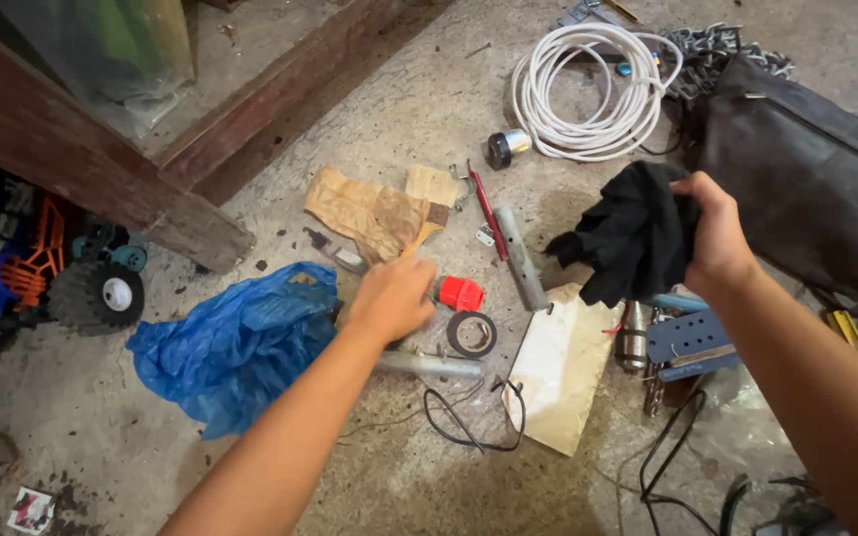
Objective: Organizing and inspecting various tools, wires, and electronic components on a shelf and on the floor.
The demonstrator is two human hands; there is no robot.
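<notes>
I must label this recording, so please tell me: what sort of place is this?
Probably a home workshop or storage shed. On the bare concrete floor lie a coiled white cable, a roll of black tape and a metal chain. The right hand holds a black cloth.

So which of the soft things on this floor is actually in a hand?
The black cloth, bunched in the right hand. The blue plastic bag and brown crumpled paper lie on the floor.

Stained, gritty concrete floor, dark wooden beam at upper left, soft daylight.
</notes>
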